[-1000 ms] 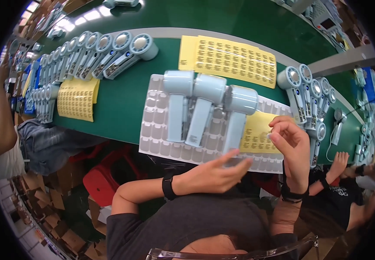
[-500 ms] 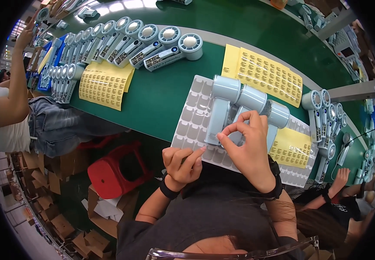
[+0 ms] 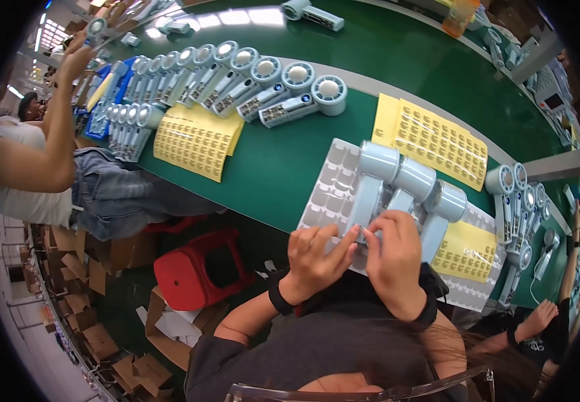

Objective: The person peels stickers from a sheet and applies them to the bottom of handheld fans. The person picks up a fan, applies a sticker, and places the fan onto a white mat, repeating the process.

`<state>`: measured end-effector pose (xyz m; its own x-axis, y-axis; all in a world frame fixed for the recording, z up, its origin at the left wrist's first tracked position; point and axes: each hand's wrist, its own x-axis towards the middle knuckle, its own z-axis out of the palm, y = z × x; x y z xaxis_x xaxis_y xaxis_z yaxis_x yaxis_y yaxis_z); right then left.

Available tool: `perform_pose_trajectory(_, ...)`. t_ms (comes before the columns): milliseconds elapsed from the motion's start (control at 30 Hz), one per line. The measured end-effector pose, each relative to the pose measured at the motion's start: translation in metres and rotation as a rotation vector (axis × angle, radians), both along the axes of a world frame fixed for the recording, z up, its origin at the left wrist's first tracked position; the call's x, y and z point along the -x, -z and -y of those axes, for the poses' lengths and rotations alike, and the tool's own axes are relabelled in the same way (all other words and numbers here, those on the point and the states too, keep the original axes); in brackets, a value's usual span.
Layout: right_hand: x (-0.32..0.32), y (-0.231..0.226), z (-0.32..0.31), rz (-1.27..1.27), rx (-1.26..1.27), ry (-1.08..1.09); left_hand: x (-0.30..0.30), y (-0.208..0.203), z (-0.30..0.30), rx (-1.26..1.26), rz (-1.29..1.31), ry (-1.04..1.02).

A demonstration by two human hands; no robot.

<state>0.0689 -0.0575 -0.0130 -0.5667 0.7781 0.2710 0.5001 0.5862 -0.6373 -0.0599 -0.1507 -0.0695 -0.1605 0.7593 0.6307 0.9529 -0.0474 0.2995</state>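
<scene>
Three pale blue handheld fans lie side by side in front of me on a grey sheet of die-cut labels [image 3: 327,182]: a left fan [image 3: 366,201], a middle fan [image 3: 413,181] and a right fan [image 3: 445,202]. Their rounded heads point away from me. Over the near end of the left fan, my left hand [image 3: 318,260] and my right hand [image 3: 395,261] meet at the fingertips. Both have curled fingers with thumb and forefinger drawn in. Whatever they pinch is too small to make out. My right hand hides the middle fan's lower handle.
Yellow label sheets lie behind the fans [image 3: 441,142], right of them [image 3: 467,251] and to the left [image 3: 193,144]. A long row of fans [image 3: 263,70] lines the table's far side; another group [image 3: 508,201] stands right. A red stool [image 3: 186,273] is left. Co-workers sit on both sides.
My right hand has come down from above the fan handles to my left hand, and their fingertips now meet. The whole view has shifted, so the table sits lower and further right.
</scene>
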Motion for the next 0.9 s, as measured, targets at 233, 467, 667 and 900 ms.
perform_pose_trajectory(233,-0.059,-0.041,-0.019,-0.159,-0.055,0.093,0.089,-0.03,-0.064,0.072,0.154,-0.099)
perform_pose_trajectory(467,-0.174,-0.019,-0.039,-0.144,-0.186,0.567,0.163,-0.011,-0.103,0.16,-0.147,-0.235)
perform_pose_trajectory(667,-0.238,0.016,-0.032,-0.21,-0.155,0.71,0.117,-0.037,-0.068,0.047,0.122,-0.15)
perform_pose_trajectory(900,-0.248,0.035,-0.038,-0.361,-0.128,0.619,-0.053,-0.1,-0.062,-0.202,-0.212,0.185)
